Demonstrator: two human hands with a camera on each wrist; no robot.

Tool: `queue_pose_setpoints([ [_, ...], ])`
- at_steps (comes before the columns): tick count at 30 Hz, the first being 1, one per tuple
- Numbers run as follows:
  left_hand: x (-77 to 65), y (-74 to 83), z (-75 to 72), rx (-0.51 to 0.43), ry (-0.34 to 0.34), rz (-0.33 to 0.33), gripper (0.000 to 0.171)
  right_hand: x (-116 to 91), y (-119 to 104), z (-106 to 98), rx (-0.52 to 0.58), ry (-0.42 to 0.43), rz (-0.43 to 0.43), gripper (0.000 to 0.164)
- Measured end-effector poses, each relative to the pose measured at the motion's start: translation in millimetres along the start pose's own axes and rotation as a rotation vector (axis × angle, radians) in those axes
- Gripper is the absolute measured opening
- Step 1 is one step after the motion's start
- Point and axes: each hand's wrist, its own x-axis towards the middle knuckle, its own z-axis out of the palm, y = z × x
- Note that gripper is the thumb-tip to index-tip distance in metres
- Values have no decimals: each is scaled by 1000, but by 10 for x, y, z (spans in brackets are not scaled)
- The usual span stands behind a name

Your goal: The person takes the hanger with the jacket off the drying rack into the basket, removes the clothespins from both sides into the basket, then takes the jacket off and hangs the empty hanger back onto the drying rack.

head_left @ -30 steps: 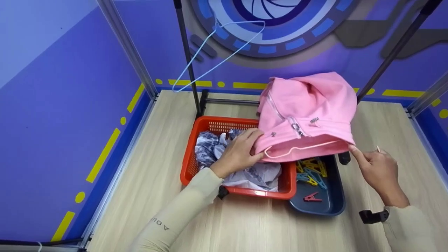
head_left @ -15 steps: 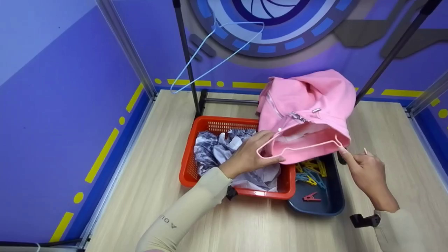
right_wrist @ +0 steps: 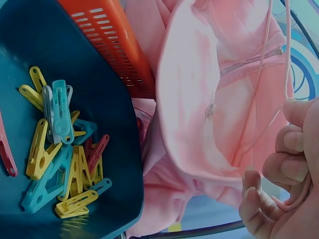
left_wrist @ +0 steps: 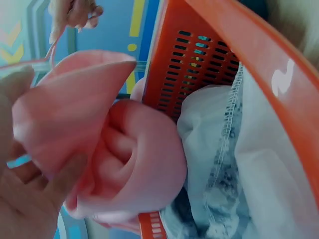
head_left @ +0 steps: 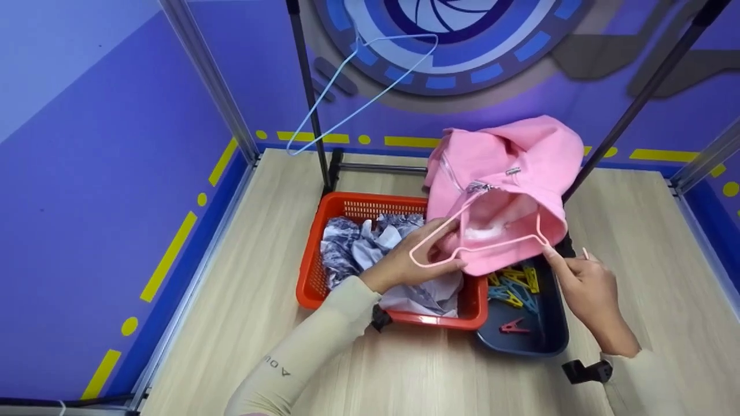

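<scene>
A pink zip-up garment [head_left: 514, 147] lies bunched, its wide opening facing the person. My left hand [head_left: 413, 257] pinches the opening's edge on the left, the thumb [left_wrist: 67, 177] pressing on the cloth in the left wrist view. My right hand [head_left: 592, 289] grips a pink hanger [head_left: 500, 244], its fingers curled round the hook [right_wrist: 294, 199] in the right wrist view. The hanger slants across the opening; its left end juts out over my left hand, and its right shoulder is just inside the rim.
A red basket [head_left: 306, 289] holds grey-and-white patterned cloth [head_left: 341, 245] beneath my left hand. Beside it, a dark blue tray [head_left: 523, 344] holds several clothes pegs [right_wrist: 60, 109]. Behind, a light blue hanger [head_left: 370, 104] hangs near a black rack post [head_left: 309, 86]; another post [head_left: 642, 98] rises right.
My right hand has moved left with the pink hanger, whose left end has come out of the garment over my left hand. The garment's opening has tilted up and spread wider.
</scene>
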Motion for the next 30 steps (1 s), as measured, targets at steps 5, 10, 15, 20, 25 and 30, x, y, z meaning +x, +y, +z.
queue_pose_setpoints([
  [5, -35, -41, -197, -221, 27, -90, 47, -1, 12, 2, 9, 23, 25, 60],
  [10, 5, 76, -434, -370, 95, -200, 31, -4, 35, 19, 4, 54, -3, 60],
  [15, 39, 285, -658, -105, -21, -305, 47, -20, 42, 56, -69, 88, -57, 60],
  [20, 52, 487, -842, 187, -158, -344, 72, -48, 1, 73, -158, 123, -79, 60],
  [25, 47, 647, -703, 496, -211, -261, 94, -51, -84, 72, -198, 156, -91, 59],
  [30, 38, 588, -401, 795, -101, -200, 78, -46, -198, 88, -142, 177, -107, 57],
])
